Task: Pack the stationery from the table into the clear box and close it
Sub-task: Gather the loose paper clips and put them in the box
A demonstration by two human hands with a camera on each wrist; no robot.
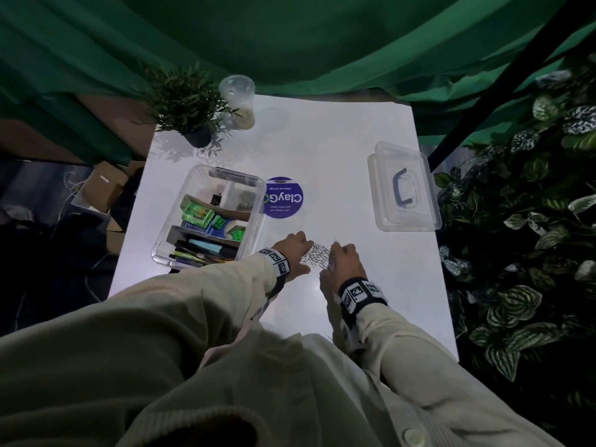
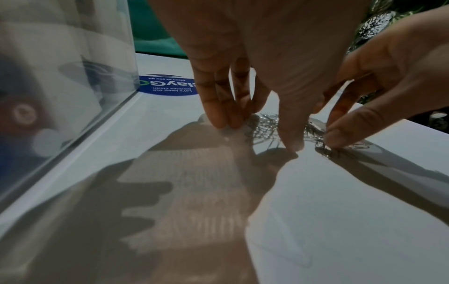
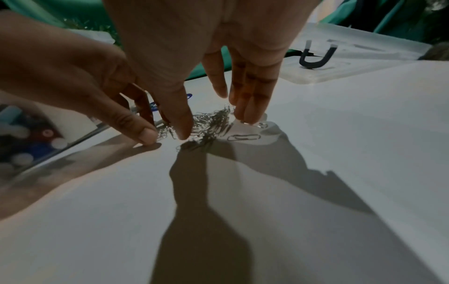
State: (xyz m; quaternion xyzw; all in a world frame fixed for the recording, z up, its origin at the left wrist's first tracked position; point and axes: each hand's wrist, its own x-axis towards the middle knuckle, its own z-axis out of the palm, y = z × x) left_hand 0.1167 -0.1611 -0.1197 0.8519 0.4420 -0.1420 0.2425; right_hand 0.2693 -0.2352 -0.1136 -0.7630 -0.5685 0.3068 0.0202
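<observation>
Cream sleeves fill the head view's foreground; beyond them the left hand (image 1: 292, 250) and right hand (image 1: 343, 258) cup a loose heap of silver wire paper clips (image 1: 317, 253) between their fingertips on the white table (image 1: 371, 317). Left of the left hand stands the clear plastic box (image 1: 254, 221), already holding pens and green items; its clear lid with a dark handle (image 1: 404, 188) lies well beyond the right hand. A round purple sticker (image 1: 283, 198) beyond the hands reads "ClayGo", "Clean as you go".

From the left wrist, straight fingers (image 2: 218, 107) press the heap's edge, gripping nothing.

From the right wrist, fingers (image 3: 252, 96) likewise rake it, one clip lying apart. Light, slippery and prone to scatter, the clips are probably best scooped from both sides
</observation>
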